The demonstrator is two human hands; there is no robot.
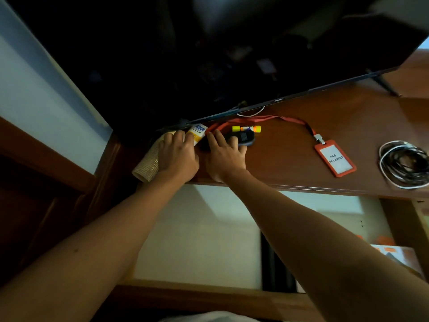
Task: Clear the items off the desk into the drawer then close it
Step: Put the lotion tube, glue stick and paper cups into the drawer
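Note:
On the wooden desk [301,140], my left hand [177,156] lies over a stack of beige paper cups [147,165] and touches a white and yellow tube [197,133]. My right hand [226,156] rests on a dark oblong device [243,137]. Behind that device lies a yellow and orange highlighter [246,129]. A red lanyard [287,119] runs right to an orange badge holder [335,158]. A coil of black and white cables [405,165] sits at the desk's far right. Below the desk's front edge the drawer [202,233] stands pulled out, pale inside.
A large dark TV screen [209,54] hangs low over the back of the desk, its stand foot [385,86] at the right. A white cable [251,112] loops under the screen. Orange and white packets [394,252] lie in the drawer's right part. A pale wall is at left.

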